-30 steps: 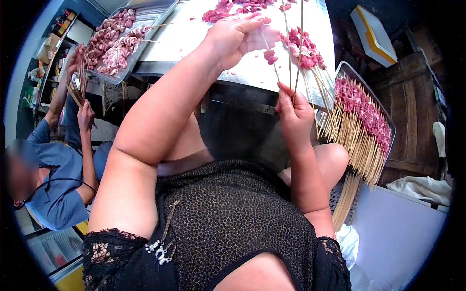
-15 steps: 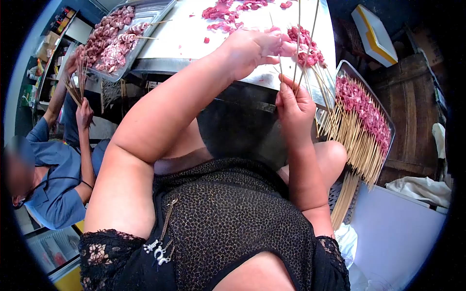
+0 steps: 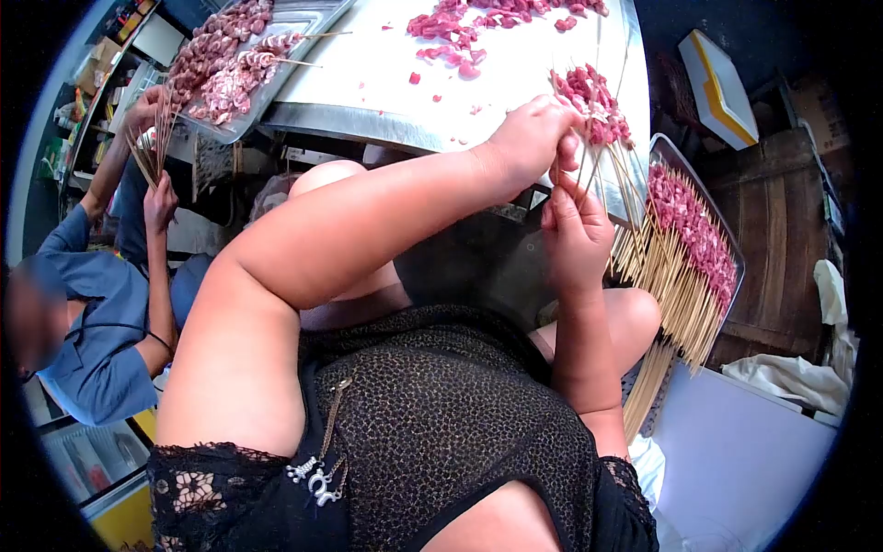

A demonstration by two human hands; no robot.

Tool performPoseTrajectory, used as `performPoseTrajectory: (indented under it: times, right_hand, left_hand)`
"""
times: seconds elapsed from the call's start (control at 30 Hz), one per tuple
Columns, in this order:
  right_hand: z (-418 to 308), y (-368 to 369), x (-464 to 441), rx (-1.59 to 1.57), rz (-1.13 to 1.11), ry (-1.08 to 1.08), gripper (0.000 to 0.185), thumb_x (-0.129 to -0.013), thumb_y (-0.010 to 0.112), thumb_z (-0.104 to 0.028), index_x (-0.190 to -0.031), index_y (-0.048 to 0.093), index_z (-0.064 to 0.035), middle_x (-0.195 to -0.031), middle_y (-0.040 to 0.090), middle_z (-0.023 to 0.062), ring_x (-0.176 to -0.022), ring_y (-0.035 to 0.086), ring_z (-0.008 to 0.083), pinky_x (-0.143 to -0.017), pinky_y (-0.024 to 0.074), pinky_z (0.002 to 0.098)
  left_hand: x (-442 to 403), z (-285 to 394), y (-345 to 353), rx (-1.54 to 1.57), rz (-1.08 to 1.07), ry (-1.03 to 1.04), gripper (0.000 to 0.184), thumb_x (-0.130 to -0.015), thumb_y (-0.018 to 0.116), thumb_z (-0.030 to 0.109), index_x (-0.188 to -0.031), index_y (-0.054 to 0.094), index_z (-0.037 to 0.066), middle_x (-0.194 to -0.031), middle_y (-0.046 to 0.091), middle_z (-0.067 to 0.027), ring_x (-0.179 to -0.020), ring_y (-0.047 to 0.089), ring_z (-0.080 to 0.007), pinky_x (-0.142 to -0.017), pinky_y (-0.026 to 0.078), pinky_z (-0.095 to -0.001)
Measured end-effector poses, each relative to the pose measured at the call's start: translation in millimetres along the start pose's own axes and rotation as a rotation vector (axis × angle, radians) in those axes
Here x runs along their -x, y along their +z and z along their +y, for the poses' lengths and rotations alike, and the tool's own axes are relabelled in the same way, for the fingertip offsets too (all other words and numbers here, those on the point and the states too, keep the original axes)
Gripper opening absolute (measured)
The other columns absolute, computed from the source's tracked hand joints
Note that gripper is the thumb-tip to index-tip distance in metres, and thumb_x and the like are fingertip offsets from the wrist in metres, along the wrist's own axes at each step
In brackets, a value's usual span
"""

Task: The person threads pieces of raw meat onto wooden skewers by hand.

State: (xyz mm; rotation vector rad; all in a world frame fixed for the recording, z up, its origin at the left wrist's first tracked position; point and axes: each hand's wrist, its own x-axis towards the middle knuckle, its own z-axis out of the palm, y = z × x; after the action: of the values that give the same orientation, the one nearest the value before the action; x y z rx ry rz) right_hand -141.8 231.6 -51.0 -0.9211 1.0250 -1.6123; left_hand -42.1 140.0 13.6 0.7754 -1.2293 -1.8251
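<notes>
My left hand (image 3: 533,138) is closed, its fingers curled round the upper part of a thin skewer (image 3: 555,175) above the table's front edge. Just below it, my right hand (image 3: 579,230) pinches the lower part of that skewer between thumb and fingers. Whether a meat piece sits inside my left fingers is hidden. Beside both hands, a heap of skewered red meat (image 3: 593,106) lies on the white tabletop (image 3: 368,60), its sticks pointing toward me. Loose cut meat pieces (image 3: 451,41) are scattered farther back.
At right, a metal tray (image 3: 741,276) holds many finished meat skewers (image 3: 690,216). Bare sticks (image 3: 647,386) lie below it. Another tray (image 3: 313,23) with skewered meat (image 3: 239,83) stands at back left. A co-worker (image 3: 106,322) at left holds a bundle of sticks (image 3: 156,138).
My left hand has come down and right, its spread fingers now closed round the skewer. My right hand has shifted slightly right and down. The view has turned a little.
</notes>
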Motion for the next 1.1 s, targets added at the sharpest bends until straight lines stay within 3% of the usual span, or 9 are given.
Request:
performPoseTrajectory:
  times: [0.1, 0.17, 0.23, 0.4, 0.5, 0.63, 0.73, 0.87, 1.1]
  right_hand:
    - [-5, -4, -5, -0.017, 0.019, -0.011, 0.024, -0.09, 0.053, -0.009, -0.111, 0.057, 0.0016, -0.065, 0.051, -0.0023, -0.051, 0.04, 0.0027, -0.045, 0.0294, 0.0159]
    - [-8, -4, -4, -0.015, 0.03, -0.008, 0.023, -0.09, 0.053, -0.008, -0.111, 0.057, 0.0018, -0.064, 0.05, -0.0026, -0.051, 0.039, 0.0024, -0.045, 0.0286, 0.0158]
    - [-7, -3, -2, 0.004, 0.006, 0.027, 0.024, -0.09, 0.053, -0.008, -0.111, 0.057, 0.0017, -0.065, 0.051, -0.0022, -0.051, 0.039, 0.0022, -0.045, 0.0292, 0.0154]
    - [3, -1, -1, 0.01, -0.019, 0.013, 0.024, -0.09, 0.053, -0.008, -0.111, 0.057, 0.0013, -0.065, 0.052, -0.0018, -0.052, 0.041, 0.0021, -0.046, 0.0304, 0.015]
    - [4, -2, -2, 0.022, -0.041, 0.014, 0.024, -0.09, 0.053, -0.009, -0.111, 0.058, 0.0012, -0.065, 0.053, -0.0018, -0.052, 0.041, 0.002, -0.046, 0.0307, 0.0149]
    - [3, 0, 0, 0.044, -0.055, 0.058, 0.024, -0.09, 0.053, -0.009, -0.111, 0.058, 0.0014, -0.065, 0.052, -0.0021, -0.052, 0.041, 0.0019, -0.046, 0.0307, 0.0153]
    - [6, 0, 1, 0.058, -0.087, 0.078, 0.024, -0.09, 0.053, -0.008, -0.111, 0.058, 0.0013, -0.066, 0.052, -0.0025, -0.053, 0.041, 0.0018, -0.048, 0.0316, 0.0154]
    - [3, 2, 3, 0.149, -0.132, 0.073, 0.022, -0.09, 0.053, -0.007, -0.108, 0.06, 0.002, -0.067, 0.053, -0.0028, -0.056, 0.043, 0.002, -0.05, 0.0341, 0.0159]
    - [10, -1, 1, 0.2, -0.113, 0.05, 0.021, -0.089, 0.054, -0.008, -0.106, 0.061, 0.0012, -0.065, 0.053, -0.0029, -0.055, 0.044, 0.0019, -0.05, 0.0353, 0.0168]
  left_hand:
    - [-9, 47, -18, -0.664, -0.259, -0.123, 0.04, -0.089, 0.053, 0.039, -0.109, 0.056, 0.005, -0.101, 0.059, -0.0058, -0.094, 0.054, -0.0135, -0.08, 0.046, -0.0301]
    - [-36, 52, -69, -0.984, -0.082, 0.265, 0.04, -0.087, 0.056, 0.032, -0.119, 0.056, 0.007, -0.099, 0.061, -0.0047, -0.087, 0.056, -0.0106, -0.076, 0.047, -0.0275]
    - [-23, 87, -74, -1.161, 0.267, 0.125, 0.024, -0.083, 0.059, 0.019, -0.104, 0.065, 0.008, -0.075, 0.064, -0.0017, -0.066, 0.058, -0.0078, -0.062, 0.048, -0.0236]
    - [-55, 65, -154, -1.758, 0.315, 0.221, 0.019, -0.077, 0.062, 0.019, -0.091, 0.067, 0.008, -0.068, 0.062, -0.0084, -0.055, 0.057, -0.0165, -0.056, 0.047, -0.0307]
    - [-54, 72, -144, -1.907, 0.21, -0.069, 0.015, -0.073, 0.063, 0.018, -0.08, 0.066, 0.005, -0.064, 0.061, -0.0105, -0.055, 0.058, -0.0193, -0.056, 0.046, -0.0332]
    - [-27, 79, -124, -1.58, 0.168, -0.189, 0.016, -0.075, 0.061, 0.019, -0.074, 0.064, 0.004, -0.065, 0.062, -0.0072, -0.058, 0.058, -0.0143, -0.054, 0.046, -0.0293]
    - [-20, 77, -120, -0.69, 0.255, 0.001, 0.022, -0.087, 0.053, 0.018, -0.092, 0.065, 0.0, -0.09, 0.066, -0.0144, -0.07, 0.066, -0.0203, -0.066, 0.054, -0.0273]
    - [-15, 82, -107, -0.328, 0.171, -0.021, 0.029, -0.093, 0.044, 0.014, -0.103, 0.056, -0.01, -0.097, 0.064, -0.0225, -0.086, 0.066, -0.0276, -0.078, 0.055, -0.0324]
    - [-27, 76, -100, 0.089, 0.083, -0.009, 0.022, -0.092, 0.043, 0.008, -0.104, 0.052, -0.009, -0.105, 0.06, -0.025, -0.094, 0.063, -0.032, -0.081, 0.054, -0.036]
